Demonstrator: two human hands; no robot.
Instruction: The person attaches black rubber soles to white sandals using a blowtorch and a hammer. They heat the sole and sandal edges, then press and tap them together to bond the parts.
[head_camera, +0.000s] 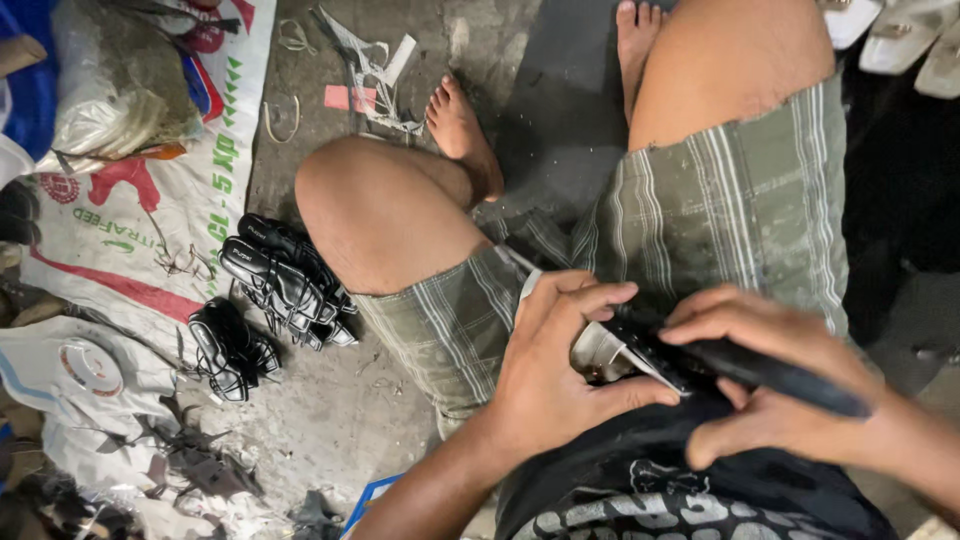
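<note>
Left hand (555, 365): fingers closed around a pale shoe piece (598, 352), held over the lap.
Right hand (765, 375): clamped on a black tool (770, 372) touching that piece.

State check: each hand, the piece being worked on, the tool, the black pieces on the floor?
Left hand: closed around the grey-and-black upper piece.
Grey-and-black upper piece: held over the lap, partly covered by fingers.
Right hand: gripping the black-handled tool.
Black-handled tool: lying roughly level, front end at the piece.
Glossy black strap pieces: stacked loosely on the concrete floor, untouched.
</note>
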